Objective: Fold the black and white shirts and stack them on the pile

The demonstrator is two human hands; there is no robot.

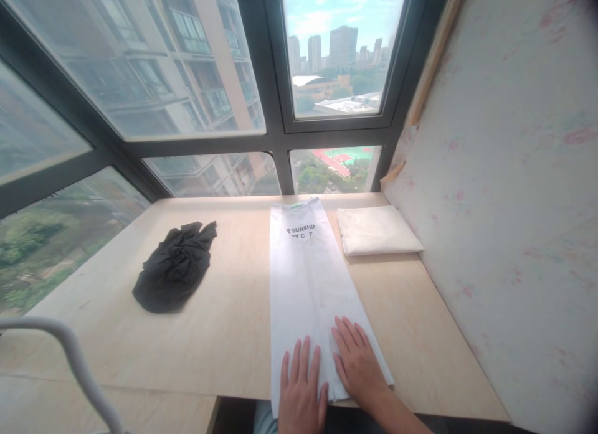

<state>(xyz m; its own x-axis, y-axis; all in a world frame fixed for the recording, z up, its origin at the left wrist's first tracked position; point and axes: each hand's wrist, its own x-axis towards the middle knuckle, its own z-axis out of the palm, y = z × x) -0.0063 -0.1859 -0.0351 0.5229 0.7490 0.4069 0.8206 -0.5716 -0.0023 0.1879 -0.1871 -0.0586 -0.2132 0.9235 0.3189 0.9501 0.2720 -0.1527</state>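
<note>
One white shirt [311, 284] lies folded into a long strip on the tabletop [238, 334], its lettered end toward the window [334, 54], its near end at the tabletop's near edge. On that near end rests the left hand [301, 387], palm down, fingers straight and slightly parted, gripping nothing — the right hand [357, 362] lies just as flat and open beside it. Left of the shirt, well apart, sits a crumpled black cloth [175, 269]; a folded cream cloth [378, 230] lies to the right, near the wall [495, 191]
</note>
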